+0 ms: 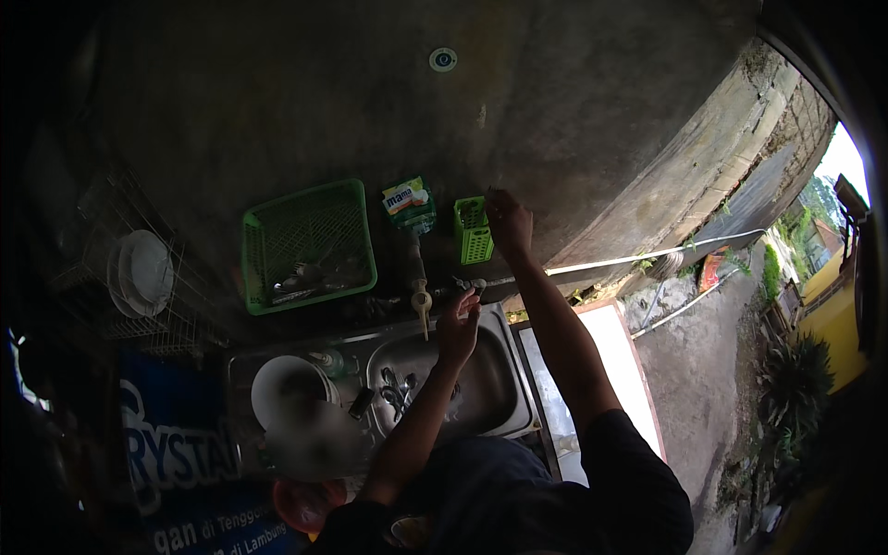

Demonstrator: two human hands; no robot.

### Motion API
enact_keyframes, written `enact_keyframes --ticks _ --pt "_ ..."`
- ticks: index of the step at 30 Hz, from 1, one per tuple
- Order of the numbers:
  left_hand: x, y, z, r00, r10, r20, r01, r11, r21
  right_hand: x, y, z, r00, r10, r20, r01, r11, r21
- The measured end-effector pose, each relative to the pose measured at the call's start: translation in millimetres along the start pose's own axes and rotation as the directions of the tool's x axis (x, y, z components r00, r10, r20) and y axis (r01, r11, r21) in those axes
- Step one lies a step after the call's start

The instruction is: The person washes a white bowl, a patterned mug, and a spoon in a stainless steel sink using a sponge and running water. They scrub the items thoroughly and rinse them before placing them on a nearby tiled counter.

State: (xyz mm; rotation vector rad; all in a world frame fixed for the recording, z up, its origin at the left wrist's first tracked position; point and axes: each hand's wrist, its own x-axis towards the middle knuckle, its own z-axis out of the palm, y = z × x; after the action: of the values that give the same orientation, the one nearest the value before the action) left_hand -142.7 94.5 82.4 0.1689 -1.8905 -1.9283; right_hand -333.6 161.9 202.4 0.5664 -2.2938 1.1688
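Observation:
My right hand (510,220) is raised beside the small perforated green plastic holder (477,236) on the wall; a small dark item shows at its fingertips, too unclear to name. My left hand (459,329) is above the steel sink basin (485,388), just right of the tap (421,304), its fingers apart and curled, with nothing visible in it. Several spoons and other cutlery (397,392) lie in the basin's left part. More cutlery (305,277) rests in the large green plastic basket (370,236).
A green dish-soap pouch (409,205) is between the basket and holder. White bowls or plates (146,274) stand in a wire rack at left. A white bucket (281,388) and a green bottle (333,361) occupy the drainboard. A pale pipe (596,265) runs along the wall at right.

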Motion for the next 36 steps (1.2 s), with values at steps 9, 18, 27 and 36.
enact_keyframes --ticks 9,18,27,36 --pt "3 -29 8 0.995 -0.098 -0.029 0.098 0.995 -0.002 6 37 28 0.991 -0.087 0.099 0.11 0.96 -0.258" --pt "-21 -45 3 0.993 -0.121 -0.003 0.121 0.993 -0.012 -21 21 11 0.997 -0.036 0.062 0.048 0.978 -0.202" --pt "-164 -71 -64 0.905 -0.285 -0.317 0.325 0.943 0.078 -250 5 10 0.962 0.11 0.25 -0.195 0.918 0.345" --pt "-288 -185 -135 0.66 -0.599 -0.453 0.456 0.799 -0.391 -438 57 137 0.416 0.151 0.897 -0.235 0.97 -0.054"
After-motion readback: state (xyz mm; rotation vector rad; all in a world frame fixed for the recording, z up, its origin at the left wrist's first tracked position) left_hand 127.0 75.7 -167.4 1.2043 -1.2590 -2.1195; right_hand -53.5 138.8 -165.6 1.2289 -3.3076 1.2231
